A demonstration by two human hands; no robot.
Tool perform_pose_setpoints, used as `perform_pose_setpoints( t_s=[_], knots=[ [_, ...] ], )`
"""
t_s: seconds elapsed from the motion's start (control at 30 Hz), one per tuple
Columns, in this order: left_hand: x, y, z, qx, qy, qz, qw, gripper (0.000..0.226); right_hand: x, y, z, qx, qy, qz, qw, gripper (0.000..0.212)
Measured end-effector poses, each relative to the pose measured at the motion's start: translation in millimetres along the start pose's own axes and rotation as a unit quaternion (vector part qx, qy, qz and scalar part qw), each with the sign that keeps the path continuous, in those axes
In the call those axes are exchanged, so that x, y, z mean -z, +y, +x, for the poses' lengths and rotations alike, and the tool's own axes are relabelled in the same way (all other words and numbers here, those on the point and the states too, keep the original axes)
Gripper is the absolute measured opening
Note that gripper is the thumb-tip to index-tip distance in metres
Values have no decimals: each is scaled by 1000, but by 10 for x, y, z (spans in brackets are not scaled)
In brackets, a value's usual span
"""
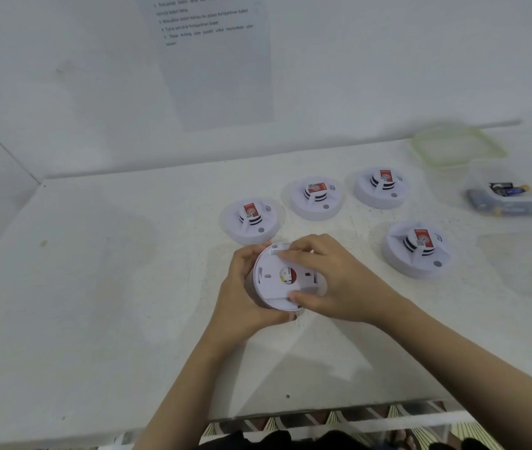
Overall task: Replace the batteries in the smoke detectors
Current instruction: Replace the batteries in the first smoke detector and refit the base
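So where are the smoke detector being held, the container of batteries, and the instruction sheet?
held smoke detector [285, 280]: head view, its back plate.
battery container [504, 196]: head view, clear wall.
instruction sheet [216, 60]: head view, blank lower half.

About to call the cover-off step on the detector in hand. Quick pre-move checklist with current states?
1. Held detector turned back side up: ok.
2. Left hand steadies its rim: ok.
3. Right hand grips the back plate, thumb at the near edge, fingers at the far edge: ok.
4. Back plate already loosened: cannot tell.
5. Batteries within reach: clear container at the table's right holds some; new or used, cannot tell.
6. Other four detectors face up and clear of the hands: ok.
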State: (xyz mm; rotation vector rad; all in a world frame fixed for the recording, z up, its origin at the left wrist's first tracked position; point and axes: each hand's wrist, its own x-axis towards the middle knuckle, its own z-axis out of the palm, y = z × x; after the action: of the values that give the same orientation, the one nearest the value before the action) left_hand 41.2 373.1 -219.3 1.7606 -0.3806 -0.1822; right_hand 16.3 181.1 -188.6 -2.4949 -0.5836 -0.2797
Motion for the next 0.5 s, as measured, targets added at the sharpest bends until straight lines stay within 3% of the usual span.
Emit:
perform_pose_setpoints(
  t_s=[0.27, 0.5],
  knots=[
    [-12, 24, -17, 4, 2, -21, 1000, 92, 35, -4, 7, 8, -23, -20, 1000, 55],
    [-16, 34, -19, -12, -5, -16, 1000, 92, 11, -21, 14, -16, 7, -37, 999, 52]
  ],
)
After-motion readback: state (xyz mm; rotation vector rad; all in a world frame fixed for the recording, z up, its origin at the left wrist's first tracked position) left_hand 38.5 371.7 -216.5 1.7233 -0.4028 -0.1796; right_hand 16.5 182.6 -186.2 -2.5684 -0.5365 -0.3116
